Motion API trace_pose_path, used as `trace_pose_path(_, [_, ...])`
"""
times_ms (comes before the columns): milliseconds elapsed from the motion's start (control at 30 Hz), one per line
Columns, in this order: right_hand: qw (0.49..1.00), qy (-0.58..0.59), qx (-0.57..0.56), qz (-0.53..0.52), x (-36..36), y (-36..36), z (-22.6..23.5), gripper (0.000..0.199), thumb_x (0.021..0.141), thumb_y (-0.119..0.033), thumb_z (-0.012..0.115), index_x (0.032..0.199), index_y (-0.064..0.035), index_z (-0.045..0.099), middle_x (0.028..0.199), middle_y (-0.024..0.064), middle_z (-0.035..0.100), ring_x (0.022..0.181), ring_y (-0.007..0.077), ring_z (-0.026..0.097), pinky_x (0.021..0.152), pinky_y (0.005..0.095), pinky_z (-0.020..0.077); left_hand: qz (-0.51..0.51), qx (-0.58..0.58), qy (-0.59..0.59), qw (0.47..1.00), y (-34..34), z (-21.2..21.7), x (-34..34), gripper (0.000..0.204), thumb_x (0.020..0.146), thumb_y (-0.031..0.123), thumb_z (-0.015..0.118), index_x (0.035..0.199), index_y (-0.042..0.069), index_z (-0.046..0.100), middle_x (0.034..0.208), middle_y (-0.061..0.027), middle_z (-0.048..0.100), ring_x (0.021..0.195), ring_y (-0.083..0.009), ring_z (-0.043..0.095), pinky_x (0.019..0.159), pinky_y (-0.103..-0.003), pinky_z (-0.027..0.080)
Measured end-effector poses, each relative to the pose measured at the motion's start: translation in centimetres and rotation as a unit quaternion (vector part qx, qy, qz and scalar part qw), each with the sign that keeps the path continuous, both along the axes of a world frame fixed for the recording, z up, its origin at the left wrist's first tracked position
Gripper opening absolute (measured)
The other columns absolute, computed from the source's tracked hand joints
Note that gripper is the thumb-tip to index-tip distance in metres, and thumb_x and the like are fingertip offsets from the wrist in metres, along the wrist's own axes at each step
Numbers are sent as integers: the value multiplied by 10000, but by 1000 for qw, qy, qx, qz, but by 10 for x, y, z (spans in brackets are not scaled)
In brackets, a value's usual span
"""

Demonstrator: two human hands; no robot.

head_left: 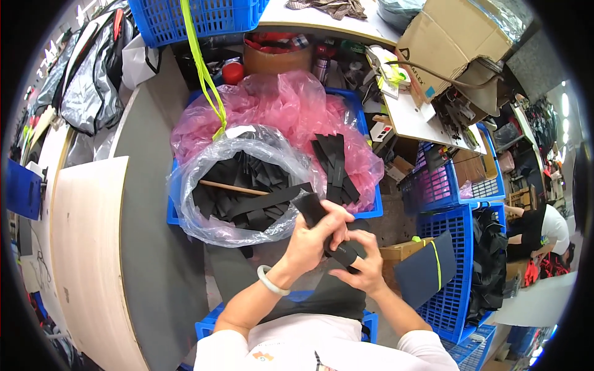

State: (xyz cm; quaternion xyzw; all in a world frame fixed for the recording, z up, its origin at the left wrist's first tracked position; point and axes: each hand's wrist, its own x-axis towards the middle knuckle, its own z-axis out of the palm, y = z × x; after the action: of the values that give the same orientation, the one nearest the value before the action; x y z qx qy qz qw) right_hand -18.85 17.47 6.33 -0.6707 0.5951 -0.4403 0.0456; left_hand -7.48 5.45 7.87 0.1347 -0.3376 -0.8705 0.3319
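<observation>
A black fabric strip (309, 209) is in both my hands, in front of my lap. My left hand (314, 235), with a pale bangle on its wrist, is closed round the middle of it. My right hand (366, 264) grips the strip's lower end, fingers curled in. Just beyond my hands, a clear plastic bag (185, 213) stands wide at the top. It holds many black strips (250, 176) and a thin wooden stick (232, 187). One long strip leans over the bag's near right rim. More loose strips (334, 162) lie on pink plastic sheeting (281, 99) to its right.
A blue crate (369, 210) sits under the bag and sheeting. A grey panel (154, 247) stands at my left. To my right are blue baskets (447, 232), a dark flat board (427, 272) and a cardboard box (461, 40). A person (552, 232) bends at far right.
</observation>
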Motion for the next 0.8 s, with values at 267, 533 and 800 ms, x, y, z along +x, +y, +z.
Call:
trace_pose_path(267, [967, -253, -28, 20, -32, -10, 68, 393, 704, -224, 717, 985, 31, 613, 1177, 162, 473, 1027, 247, 488, 896, 355, 378, -45, -253, -144, 956, 21, 14, -3, 184, 842, 79, 620, 1008, 4, 593, 758, -16, 583, 674, -84, 545, 607, -219, 446])
trace_pose_path(533, [933, -328, -7, 148, -35, -40, 64, 109, 692, -21, 698, 761, 34, 633, 787, 89, 603, 755, 195, 550, 691, 307, 418, -83, -351, -145, 921, 32, 17, 3, 247, 825, 64, 633, 1019, -59, 544, 714, -153, 558, 577, -166, 473, 557, -296, 420])
trace_pose_path(800, [903, -348, 76, 240, -38, -28, 68, 291, 628, -106, 764, 887, -6, 677, 901, 97, 582, 827, 226, 542, 731, 325, 422, -91, -342, -139, 925, 34, 0, 11, 274, 703, 59, 744, 930, -10, 607, 751, -109, 609, 628, -183, 569, 600, -279, 451])
